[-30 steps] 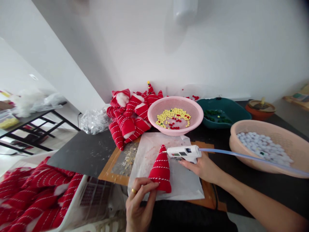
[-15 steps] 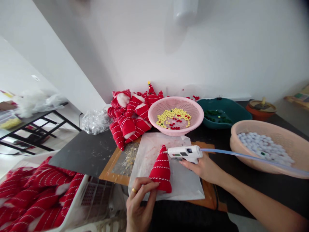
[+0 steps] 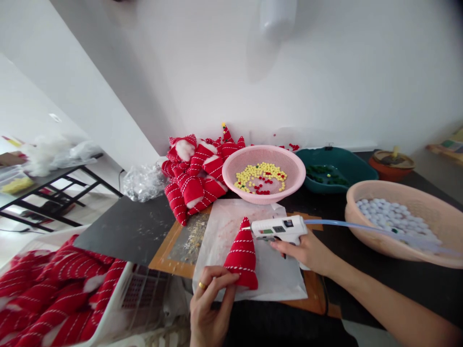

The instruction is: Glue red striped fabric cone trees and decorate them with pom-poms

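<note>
A red cone (image 3: 241, 255) with white dashed stripes lies on a white sheet (image 3: 285, 277), its tip pointing away from me. My left hand (image 3: 213, 299), with a ring on one finger, pinches the lower left edge of the cone. My right hand (image 3: 307, 253) is wrapped round the handle of a white glue gun (image 3: 278, 228). The gun's nozzle is at the cone's tip; whether it touches is too small to tell. A bluish stick or tube runs from the back of the gun to the right.
Beyond the sheet stand a pink sieve (image 3: 300, 185) of yellow and red balls and a green basin (image 3: 365, 168). A pale basket (image 3: 369, 231) of white balls sits right. Red striped pieces (image 3: 191, 185) are piled back left; a white crate (image 3: 112, 308) holds more.
The glue gun has turned slightly in my right hand, its back end rising, while the nozzle stays at the cone's tip. My left hand keeps its hold on the cone.
</note>
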Tool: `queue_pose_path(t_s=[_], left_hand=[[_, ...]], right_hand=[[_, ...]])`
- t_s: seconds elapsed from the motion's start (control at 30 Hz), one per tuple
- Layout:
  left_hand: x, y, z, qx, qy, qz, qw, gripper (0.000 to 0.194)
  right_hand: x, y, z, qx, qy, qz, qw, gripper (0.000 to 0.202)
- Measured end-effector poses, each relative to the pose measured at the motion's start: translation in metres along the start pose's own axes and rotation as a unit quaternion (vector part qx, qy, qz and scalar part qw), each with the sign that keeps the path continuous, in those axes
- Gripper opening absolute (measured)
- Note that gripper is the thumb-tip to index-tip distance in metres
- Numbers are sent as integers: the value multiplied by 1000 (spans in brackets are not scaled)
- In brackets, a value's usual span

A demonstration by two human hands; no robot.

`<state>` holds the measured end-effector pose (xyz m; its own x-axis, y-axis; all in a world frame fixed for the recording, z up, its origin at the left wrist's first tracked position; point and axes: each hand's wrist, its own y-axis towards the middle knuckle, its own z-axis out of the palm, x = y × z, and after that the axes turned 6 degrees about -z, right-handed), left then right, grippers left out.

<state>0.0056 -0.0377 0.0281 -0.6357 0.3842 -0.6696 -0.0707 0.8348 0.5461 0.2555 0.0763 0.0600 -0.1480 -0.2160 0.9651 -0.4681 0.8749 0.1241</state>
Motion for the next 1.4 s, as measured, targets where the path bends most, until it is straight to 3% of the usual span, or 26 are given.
queue_pose_path(t_s=[0.2,0.53,1.1,1.4], left_hand=[[0,-2,0,6,2,8,1000,21],[1,-4,-3,22,2,23,999,23],[0,-3,-1,18,-20,24,999,24],[1,-4,-1,23,-8,29,999,23]], right_hand=[[-12,1,2,-46,16,-6,999,21],[-7,5,2,-72,0,10,997,20],[-2,7,2,-63,-53,20,996,20],[-1,6,0,-62,-89,-30,994,24]])
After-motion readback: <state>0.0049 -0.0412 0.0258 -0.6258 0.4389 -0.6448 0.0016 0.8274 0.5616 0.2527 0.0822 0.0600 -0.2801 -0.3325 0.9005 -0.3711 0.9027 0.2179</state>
